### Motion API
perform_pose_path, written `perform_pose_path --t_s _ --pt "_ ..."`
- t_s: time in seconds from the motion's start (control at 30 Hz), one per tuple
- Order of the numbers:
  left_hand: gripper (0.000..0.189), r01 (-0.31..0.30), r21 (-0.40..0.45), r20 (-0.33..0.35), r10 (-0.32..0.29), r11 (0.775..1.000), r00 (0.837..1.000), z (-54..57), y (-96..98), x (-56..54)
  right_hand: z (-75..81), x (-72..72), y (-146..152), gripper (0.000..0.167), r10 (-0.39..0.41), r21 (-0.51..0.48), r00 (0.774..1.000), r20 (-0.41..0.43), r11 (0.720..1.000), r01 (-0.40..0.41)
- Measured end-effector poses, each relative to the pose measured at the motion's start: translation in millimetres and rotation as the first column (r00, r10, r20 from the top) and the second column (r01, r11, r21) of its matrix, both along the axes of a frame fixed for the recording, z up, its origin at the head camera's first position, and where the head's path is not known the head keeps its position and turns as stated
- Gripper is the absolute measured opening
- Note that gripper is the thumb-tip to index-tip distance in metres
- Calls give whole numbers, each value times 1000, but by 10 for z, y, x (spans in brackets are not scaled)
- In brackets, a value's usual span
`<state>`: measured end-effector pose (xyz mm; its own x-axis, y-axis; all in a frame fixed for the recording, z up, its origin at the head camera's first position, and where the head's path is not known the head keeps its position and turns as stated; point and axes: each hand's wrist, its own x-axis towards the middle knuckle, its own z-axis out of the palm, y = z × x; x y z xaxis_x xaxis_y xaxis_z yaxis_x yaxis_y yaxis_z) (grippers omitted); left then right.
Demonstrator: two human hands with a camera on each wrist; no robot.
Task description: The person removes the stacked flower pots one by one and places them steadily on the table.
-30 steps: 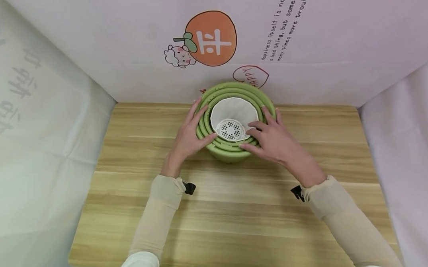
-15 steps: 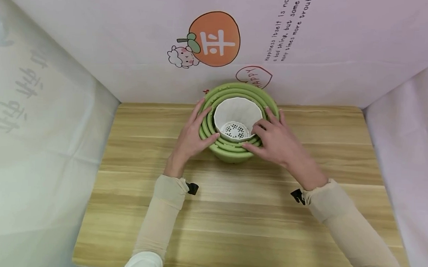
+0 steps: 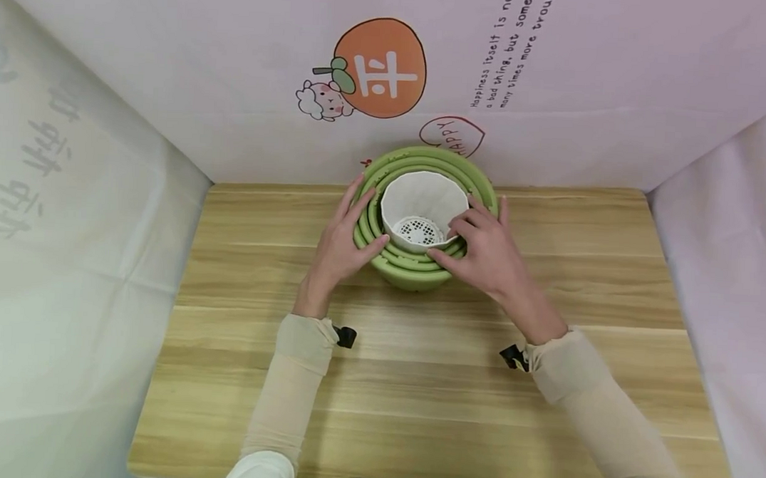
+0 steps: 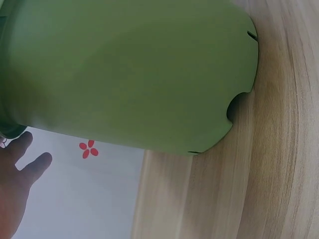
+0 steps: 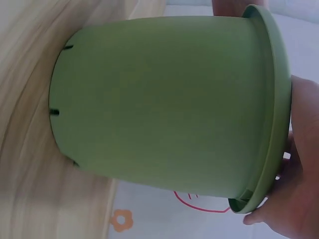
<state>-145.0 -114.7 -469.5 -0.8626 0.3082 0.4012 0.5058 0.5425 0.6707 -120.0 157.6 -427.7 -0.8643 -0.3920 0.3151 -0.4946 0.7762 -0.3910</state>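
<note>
The white pot [image 3: 417,198] is standing, axis near vertical, inside the nested green pots [image 3: 413,277] on the tabletop [image 3: 409,383]. The right hand [image 3: 487,252], nearer, is pinching its near-right wall; the left hand [image 3: 343,247] is resting on the green pots, fingers spread.

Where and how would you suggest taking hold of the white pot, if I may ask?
I'd probably pinch the white pot by its thin near-right rim, coming from above and straddling its edge: the nested green pots surround its outer wall, while its open mouth faces up and leaves the inside reachable.
</note>
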Motion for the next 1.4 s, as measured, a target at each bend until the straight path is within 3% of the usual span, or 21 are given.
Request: perform_pose_path --t_s 0.37,0.83,1.1,1.4 --pt "82 -8 16 -8 8 1000 1000 -41 10 30 -81 26 -69 37 -30 -234 997 -66 972 13" --pt "81 -25 39 6 24 999 1000 -57 -5 38 -98 -17 -95 37 48 -298 980 -194 949 -106" --pt "80 -17 60 -1 17 998 1000 -41 5 23 -67 -26 -74 35 30 -412 988 -150 907 -90" --pt "83 -16 58 -3 17 998 1000 -22 42 15 -42 -25 -64 34 23 -461 984 -175 882 -102"
